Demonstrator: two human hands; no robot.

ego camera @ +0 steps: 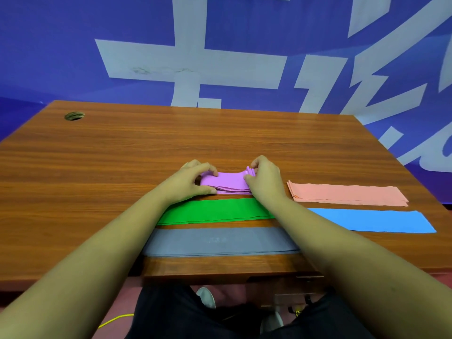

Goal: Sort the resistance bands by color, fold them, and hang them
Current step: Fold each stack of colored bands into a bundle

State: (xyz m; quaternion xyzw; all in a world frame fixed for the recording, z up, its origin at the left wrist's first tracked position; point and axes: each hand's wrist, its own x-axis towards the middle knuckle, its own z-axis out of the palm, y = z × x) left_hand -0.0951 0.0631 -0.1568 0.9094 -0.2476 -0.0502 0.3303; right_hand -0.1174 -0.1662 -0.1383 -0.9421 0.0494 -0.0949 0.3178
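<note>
A purple band (228,181), folded into a short thick stack, lies at the middle of the wooden table (122,152). My left hand (193,182) pinches its left end and my right hand (265,181) pinches its right end, where the layers stand up slightly. Just in front of it a green band (215,211) lies flat, and nearer me a grey band (220,242). To the right lie a folded salmon-pink band (347,194) and a blue band (376,220).
A round cable hole (74,116) sits at the table's far left corner. A blue wall with large white characters (195,62) stands right behind the table. My legs and a yellow cable (115,320) show below the front edge.
</note>
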